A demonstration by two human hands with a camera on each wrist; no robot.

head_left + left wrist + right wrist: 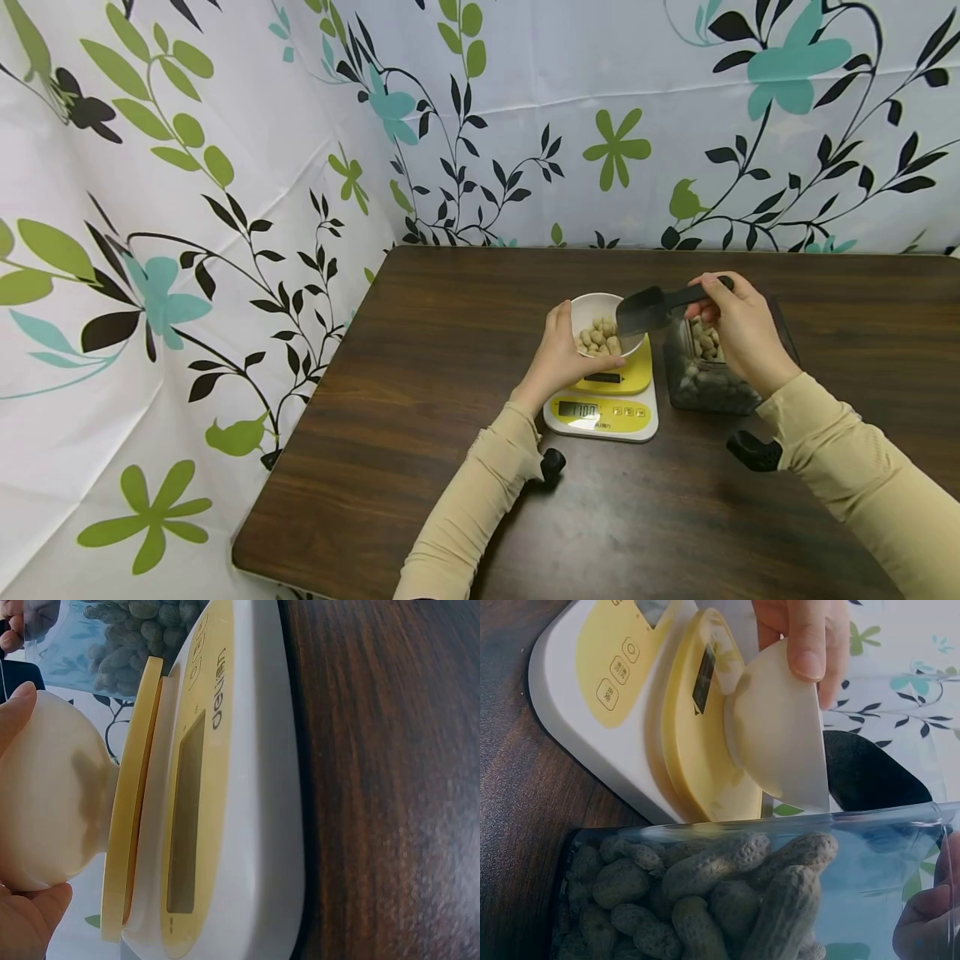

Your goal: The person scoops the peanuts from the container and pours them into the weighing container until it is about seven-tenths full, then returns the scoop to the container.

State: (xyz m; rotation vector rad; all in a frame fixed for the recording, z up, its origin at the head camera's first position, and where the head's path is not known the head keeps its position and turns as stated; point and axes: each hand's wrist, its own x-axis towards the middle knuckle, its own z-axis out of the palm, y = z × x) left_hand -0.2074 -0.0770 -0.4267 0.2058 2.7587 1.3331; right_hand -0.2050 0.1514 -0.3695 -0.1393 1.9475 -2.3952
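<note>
A white bowl (587, 307) with shelled-looking pale peanuts (597, 337) inside has its base right at the yellow platform of a kitchen scale (600, 415). My left hand (558, 354) holds the bowl's side, thumb and fingers spread around it; the thumb and fingertips show in the left wrist view too. With my right hand (742, 333) I grip the handle of a black scoop (641, 310). The scoop's head overlaps the bowl's right rim, and its inside is hidden. Below the right hand stands a clear container (885, 816) of unshelled peanuts (712, 900).
The dark wood table (420, 358) carries the scale and, to its right, the clear container. A white curtain (536, 108) with leaf and flower prints hangs behind and to the left. A black device (753, 451) sits under the right wrist, another (552, 464) under the left.
</note>
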